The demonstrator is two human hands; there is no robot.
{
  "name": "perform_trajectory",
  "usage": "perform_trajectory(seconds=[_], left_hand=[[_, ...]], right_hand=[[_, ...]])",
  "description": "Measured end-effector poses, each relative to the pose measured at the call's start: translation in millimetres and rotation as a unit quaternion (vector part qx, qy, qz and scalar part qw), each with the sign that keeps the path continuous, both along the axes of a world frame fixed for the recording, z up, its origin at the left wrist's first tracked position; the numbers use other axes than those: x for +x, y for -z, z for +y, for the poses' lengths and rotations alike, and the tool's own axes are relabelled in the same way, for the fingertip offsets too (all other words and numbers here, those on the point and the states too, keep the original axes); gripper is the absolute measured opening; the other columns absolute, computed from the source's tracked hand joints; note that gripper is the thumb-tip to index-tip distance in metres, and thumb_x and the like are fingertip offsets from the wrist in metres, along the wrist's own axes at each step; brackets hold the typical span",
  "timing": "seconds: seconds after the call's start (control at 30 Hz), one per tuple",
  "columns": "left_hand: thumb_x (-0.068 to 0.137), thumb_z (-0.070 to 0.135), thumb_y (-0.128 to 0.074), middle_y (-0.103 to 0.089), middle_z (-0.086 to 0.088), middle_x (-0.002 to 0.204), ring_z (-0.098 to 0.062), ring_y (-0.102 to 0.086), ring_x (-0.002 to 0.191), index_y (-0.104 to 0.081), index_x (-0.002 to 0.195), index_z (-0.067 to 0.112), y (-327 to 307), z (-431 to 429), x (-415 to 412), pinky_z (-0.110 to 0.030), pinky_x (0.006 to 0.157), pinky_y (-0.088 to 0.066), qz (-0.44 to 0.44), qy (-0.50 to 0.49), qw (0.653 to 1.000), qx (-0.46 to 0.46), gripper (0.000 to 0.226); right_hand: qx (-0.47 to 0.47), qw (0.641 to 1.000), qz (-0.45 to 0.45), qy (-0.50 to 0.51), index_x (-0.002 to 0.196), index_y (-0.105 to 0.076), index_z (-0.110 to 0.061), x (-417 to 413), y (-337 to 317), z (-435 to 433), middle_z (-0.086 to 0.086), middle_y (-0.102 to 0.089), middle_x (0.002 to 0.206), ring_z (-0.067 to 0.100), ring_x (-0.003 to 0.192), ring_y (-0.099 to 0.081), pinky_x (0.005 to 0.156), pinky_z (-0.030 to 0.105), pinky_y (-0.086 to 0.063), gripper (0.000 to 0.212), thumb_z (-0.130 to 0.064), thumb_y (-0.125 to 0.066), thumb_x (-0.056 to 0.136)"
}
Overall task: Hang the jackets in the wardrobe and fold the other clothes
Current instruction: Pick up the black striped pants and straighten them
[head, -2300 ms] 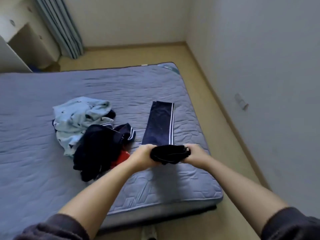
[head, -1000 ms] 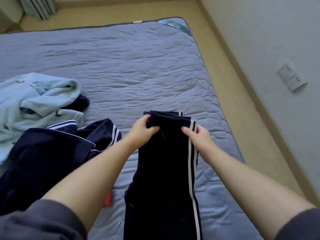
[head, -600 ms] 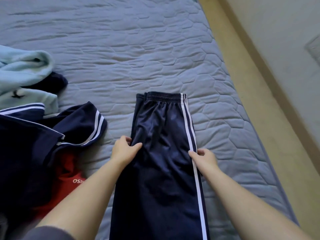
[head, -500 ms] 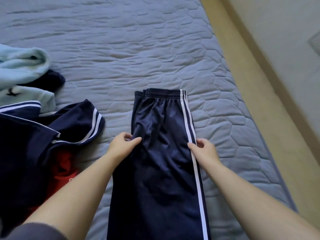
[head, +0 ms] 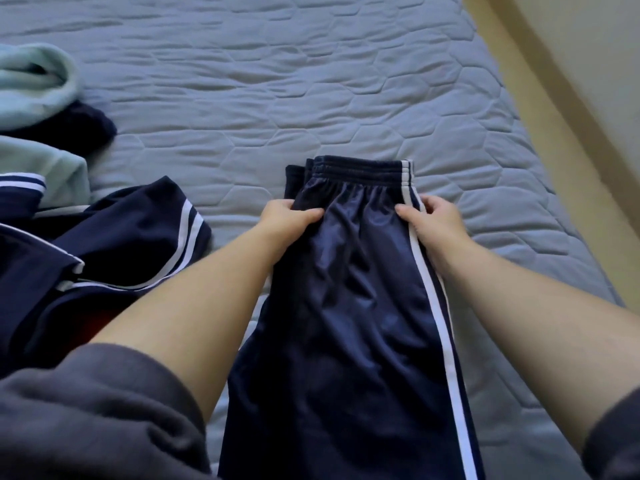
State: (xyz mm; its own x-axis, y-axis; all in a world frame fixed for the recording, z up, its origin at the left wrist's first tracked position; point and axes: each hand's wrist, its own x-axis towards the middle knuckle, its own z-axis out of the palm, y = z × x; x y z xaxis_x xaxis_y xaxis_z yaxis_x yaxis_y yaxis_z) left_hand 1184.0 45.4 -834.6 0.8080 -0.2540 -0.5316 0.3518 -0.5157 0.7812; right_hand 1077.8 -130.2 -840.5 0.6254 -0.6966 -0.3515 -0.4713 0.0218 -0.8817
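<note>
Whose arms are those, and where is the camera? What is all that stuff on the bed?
There is no machine here, just a person tidying clothes. The camera sits on their head and looks down, so you see their own two arms. The left hand and the right hand each pinch one side of the dark blue trousers, just below the waistband. The trousers lie flat on the grey-blue mattress. To the left is a heap: a striped dark blue garment and a light blue garment.
</note>
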Motion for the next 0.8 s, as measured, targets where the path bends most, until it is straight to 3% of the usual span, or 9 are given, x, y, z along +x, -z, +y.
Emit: perform_trajectory(seconds=[0.13, 0.23, 0.33, 0.4, 0.47, 0.57, 0.7, 0.8], left_hand=[[0.085, 0.024, -0.066, -0.067, -0.001, 0.085, -0.018, -0.062, 0.083, -0.065, 0.087, 0.018, 0, 12, 6, -0.030, 0.074, -0.047, -0.146, -0.020, 0.989, 0.030, 0.007], [0.082, 0.025, -0.065, -0.066, -0.012, 0.100, -0.027, -0.062, 0.093, -0.064, 0.085, 0.015, 10, 14, 15, -0.029, 0.077, -0.045, -0.136, 0.022, 0.982, 0.128, 0.010], [0.079, 0.030, -0.065, -0.059, -0.014, 0.111, -0.026, -0.060, 0.095, -0.066, 0.088, 0.017, 17, 8, 20, -0.023, 0.077, -0.042, -0.124, 0.012, 0.982, 0.143, 0.016], [0.077, 0.041, -0.069, -0.067, -0.008, 0.102, -0.022, -0.063, 0.092, -0.067, 0.086, 0.018, 13, 5, 24, -0.024, 0.080, -0.047, -0.095, 0.007, 0.989, 0.111, 0.024], [0.075, 0.048, -0.072, -0.071, -0.004, 0.095, -0.021, -0.067, 0.091, -0.069, 0.086, 0.019, -1, -1, 25, -0.033, 0.088, -0.053, -0.025, -0.009, 0.999, 0.019, 0.031], [0.083, 0.035, -0.071, -0.072, -0.008, 0.096, -0.026, -0.068, 0.093, -0.069, 0.090, 0.018, -34, -10, 20, -0.041, 0.086, -0.056, -0.002, -0.037, 0.997, -0.069, 0.019], [0.085, 0.021, -0.069, -0.070, 0.000, 0.086, -0.014, -0.069, 0.075, -0.066, 0.093, 0.018, -89, -2, 6, -0.024, 0.064, -0.057, 0.000, -0.016, 0.993, -0.117, 0.009], [0.083, 0.015, -0.071, -0.070, 0.004, 0.088, -0.003, -0.068, 0.072, -0.066, 0.095, 0.019, -147, 10, -13, -0.016, 0.064, -0.054, -0.033, 0.037, 0.991, -0.125, 0.014]], right_hand=[[-0.045, 0.997, -0.051, 0.021, 0.092, -0.062, -0.016, 17, -4, 6, -0.003, -0.065, 0.082, 0.005, 0.072, -0.058, 0.071, 0.020, -0.048, 0.011, -0.007, -0.062, 0.086], [-0.072, 0.995, 0.064, -0.014, 0.095, -0.066, -0.010, 29, 10, 8, 0.006, -0.067, 0.088, 0.018, 0.081, -0.061, 0.078, 0.031, -0.050, 0.014, -0.009, -0.061, 0.081], [-0.098, 0.986, 0.132, -0.015, 0.093, -0.066, -0.012, 34, 19, 6, 0.010, -0.070, 0.098, 0.027, 0.096, -0.063, 0.088, 0.041, -0.050, 0.018, -0.018, -0.061, 0.077], [-0.077, 0.988, 0.128, -0.031, 0.090, -0.065, -0.014, 36, 15, 5, 0.007, -0.069, 0.096, 0.024, 0.092, -0.062, 0.086, 0.038, -0.050, 0.014, -0.023, -0.063, 0.079], [0.010, 0.996, 0.082, -0.032, 0.084, -0.063, -0.017, 35, 3, 7, 0.005, -0.068, 0.091, 0.019, 0.080, -0.061, 0.079, 0.035, -0.051, 0.005, -0.021, -0.065, 0.083], [0.061, 0.998, 0.018, -0.025, 0.081, -0.062, -0.017, 26, -28, 8, 0.003, -0.066, 0.081, 0.017, 0.073, -0.061, 0.074, 0.033, -0.052, 0.007, -0.013, -0.066, 0.084], [0.110, 0.992, -0.041, -0.052, 0.085, -0.060, -0.016, 2, -91, 11, 0.002, -0.068, 0.079, 0.017, 0.073, -0.066, 0.069, 0.030, -0.055, 0.016, 0.000, -0.061, 0.084], [0.104, 0.987, -0.056, -0.110, 0.093, -0.061, -0.021, -26, -152, 16, -0.003, -0.070, 0.086, 0.008, 0.078, -0.068, 0.068, 0.020, -0.054, 0.025, 0.002, -0.061, 0.086]])
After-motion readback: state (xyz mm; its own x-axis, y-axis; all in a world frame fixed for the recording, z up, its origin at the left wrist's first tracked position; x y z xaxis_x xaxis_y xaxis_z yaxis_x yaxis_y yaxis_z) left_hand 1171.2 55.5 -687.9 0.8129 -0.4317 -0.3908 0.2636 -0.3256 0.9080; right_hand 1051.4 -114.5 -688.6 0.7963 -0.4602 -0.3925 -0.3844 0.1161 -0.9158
